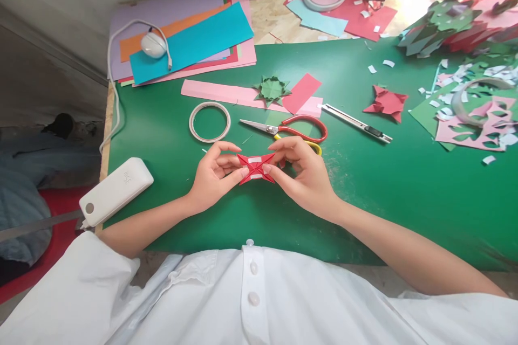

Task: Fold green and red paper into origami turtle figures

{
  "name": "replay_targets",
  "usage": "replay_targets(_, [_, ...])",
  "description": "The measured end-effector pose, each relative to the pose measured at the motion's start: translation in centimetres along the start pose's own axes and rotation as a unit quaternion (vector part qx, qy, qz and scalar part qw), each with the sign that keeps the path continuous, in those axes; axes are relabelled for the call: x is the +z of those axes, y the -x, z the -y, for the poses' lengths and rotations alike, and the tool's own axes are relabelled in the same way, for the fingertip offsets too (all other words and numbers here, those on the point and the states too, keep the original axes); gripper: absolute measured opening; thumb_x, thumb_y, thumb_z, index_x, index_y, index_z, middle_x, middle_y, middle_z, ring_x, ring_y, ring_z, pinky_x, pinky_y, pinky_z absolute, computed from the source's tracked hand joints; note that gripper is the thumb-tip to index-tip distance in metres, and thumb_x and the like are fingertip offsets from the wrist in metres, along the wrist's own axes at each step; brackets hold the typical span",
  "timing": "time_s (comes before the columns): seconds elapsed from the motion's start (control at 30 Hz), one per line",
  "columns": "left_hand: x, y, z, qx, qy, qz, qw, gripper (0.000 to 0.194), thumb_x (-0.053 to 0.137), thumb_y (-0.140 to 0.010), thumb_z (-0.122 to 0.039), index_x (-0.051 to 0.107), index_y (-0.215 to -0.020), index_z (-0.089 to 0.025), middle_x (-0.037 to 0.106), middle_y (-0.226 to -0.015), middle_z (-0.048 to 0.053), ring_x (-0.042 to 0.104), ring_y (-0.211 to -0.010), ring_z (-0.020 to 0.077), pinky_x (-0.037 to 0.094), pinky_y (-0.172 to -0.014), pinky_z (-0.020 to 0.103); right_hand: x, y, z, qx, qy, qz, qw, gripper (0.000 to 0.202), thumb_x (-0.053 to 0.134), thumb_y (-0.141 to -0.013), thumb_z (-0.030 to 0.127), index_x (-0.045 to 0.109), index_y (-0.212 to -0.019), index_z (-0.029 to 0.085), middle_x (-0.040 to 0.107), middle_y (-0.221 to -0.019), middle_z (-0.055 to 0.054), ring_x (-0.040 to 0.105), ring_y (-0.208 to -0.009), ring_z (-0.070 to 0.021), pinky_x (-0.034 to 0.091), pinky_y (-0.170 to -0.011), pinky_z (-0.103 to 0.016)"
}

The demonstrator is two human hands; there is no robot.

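Observation:
A folded red paper piece (256,167) with pointed corners is held up between both hands, over the green table. Two white strips, like double-sided tape, lie along its upper and lower edges. My left hand (214,175) pinches its left side, thumb on the near face. From the right, my right hand (305,175) pinches the other side the same way; some fingers are hidden behind the paper. Just beyond are scissors (297,128) with red and yellow handles, and a tape roll (210,122). A folded green paper star (272,90) rests on a pink strip (220,90).
A box cutter (356,124) and a folded red paper piece (387,103) lie to the right. Paper scraps (477,118) cover the far right. Coloured sheets (194,43) are stacked at back left. A white power bank (116,192) sits at the left edge; a person sits beyond.

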State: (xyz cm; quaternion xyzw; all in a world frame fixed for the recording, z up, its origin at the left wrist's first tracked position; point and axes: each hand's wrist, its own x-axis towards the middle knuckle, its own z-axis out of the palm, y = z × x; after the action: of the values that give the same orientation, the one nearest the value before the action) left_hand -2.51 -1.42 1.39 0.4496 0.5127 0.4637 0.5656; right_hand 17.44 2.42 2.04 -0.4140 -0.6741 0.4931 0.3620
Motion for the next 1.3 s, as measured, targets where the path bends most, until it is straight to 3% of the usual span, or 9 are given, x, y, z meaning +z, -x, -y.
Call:
replay_targets(0.23, [-0.3,-0.3,0.4,-0.047,0.011,-0.04,0.998,0.039,0.087,-0.072,-0.039,0.056,-0.088,-0.021,0.068,-0.067,-0.005,0.065,-0.058,0.0077,0.057,-0.059,0.018,-0.3,0.0,-0.1,-0.076,0.066,0.022,0.995,0.025,0.064,-0.088,0.021,0.053,-0.111,0.024,0.07,-0.08,0.003,0.066,-0.07,-0.011,0.051,-0.067,-0.026])
replay_targets(0.37, [-0.4,-0.4,0.4,-0.068,0.036,-0.056,0.995,0.04,0.087,-0.07,-0.034,0.055,-0.087,-0.02,0.064,-0.067,-0.006,0.06,-0.059,0.0057,0.055,-0.059,0.016,-2.8,-3.1,0.0,-0.171,0.145,0.017,0.974,0.022,0.06,-0.085,0.014,0.058,-0.105,0.023,0.07,-0.083,0.002,0.065,-0.075,-0.0105,0.051,-0.067,-0.024])
replay_targets(0.47, [-0.4,-0.7,0.4,-0.06,0.055,-0.064,0.995,0.041,0.088,-0.069,-0.031,0.051,-0.085,-0.02,0.06,-0.067,-0.007,0.059,-0.062,0.0048,0.055,-0.062,0.014,-5.6,-9.0,-0.2,-0.149,0.237,-0.015,0.96,0.015,0.06,-0.089,0.018,0.063,-0.104,0.02,0.071,-0.092,-0.001,0.063,-0.077,-0.008,0.048,-0.074,-0.025])
replay_targets(0.53, [-0.4,-0.9,0.4,-0.054,0.058,-0.071,0.994,0.043,0.088,-0.069,-0.031,0.05,-0.085,-0.02,0.059,-0.07,-0.007,0.061,-0.066,0.005,0.057,-0.064,0.015,-7.3,-14.2,-0.7,-0.071,0.312,-0.031,0.947,0.033,0.063,-0.089,0.026,0.061,-0.119,0.012,0.071,-0.111,-0.004,0.064,-0.083,-0.0076,0.045,-0.082,-0.028])
replay_targets(0.67, [-0.3,-0.9,0.3,-0.06,0.062,-0.068,0.994,0.044,0.088,-0.071,-0.035,0.05,-0.088,-0.021,0.06,-0.074,-0.006,0.063,-0.068,0.0065,0.058,-0.063,0.016,-8.9,-24.4,-1.8,-0.002,0.382,-0.09,0.92,0.073,0.061,-0.085,0.051,0.051,-0.129,-0.007,0.058,-0.135,-0.017,0.052,-0.129,-0.03,0.041,-0.094,-0.038])
replay_targets(0.77, [-0.3,-0.8,0.3,-0.069,0.062,-0.06,0.994,0.043,0.086,-0.074,-0.037,0.049,-0.088,-0.022,0.062,-0.075,-0.006,0.065,-0.068,0.0075,0.059,-0.063,0.018,-9.0,-30.0,-2.9,0.02,0.396,-0.117,0.911,0.054,0.058,-0.098,0.046,0.056,-0.131,0.003,0.056,-0.137,-0.012,0.057,-0.127,-0.0246,0.046,-0.109,-0.043])
replay_targets(0.83, [-0.2,-0.7,0.4,-0.075,0.062,-0.062,0.993,0.043,0.086,-0.074,-0.037,0.049,-0.088,-0.022,0.063,-0.074,-0.005,0.066,-0.067,0.0079,0.06,-0.063,0.018,-8.9,-32.4,-3.9,0.027,0.389,-0.108,0.915,0.056,0.05,-0.102,0.052,0.056,-0.133,0.006,0.054,-0.137,-0.011,0.059,-0.121,-0.0214,0.047,-0.109,-0.044])
replay_targets(1.0, [0.1,-0.4,0.6,-0.079,0.063,-0.072,0.992,0.041,0.087,-0.074,-0.035,0.051,-0.089,-0.021,0.066,-0.08,-0.002,0.069,-0.076,0.01,0.061,-0.066,0.018,-9.0,-35.3,-5.7,0.021,0.373,-0.079,0.924,0.056,0.055,-0.1,0.053,0.056,-0.133,0.008,0.056,-0.135,-0.01,0.06,-0.116,-0.0197,0.05,-0.107,-0.042])
replay_targets(1.3, [0.2,-0.1,0.6,-0.085,0.044,-0.054,0.994,0.035,0.085,-0.079,-0.034,0.054,-0.091,-0.021,0.068,-0.086,-0.001,0.072,-0.084,0.0105,0.062,-0.073,0.018,-9.2,-36.5,-6.2,0.015,0.38,-0.062,0.923,0.057,0.057,-0.098,0.053,0.057,-0.132,0.007,0.056,-0.136,-0.011,0.059,-0.118,-0.022,0.05,-0.106,-0.044])
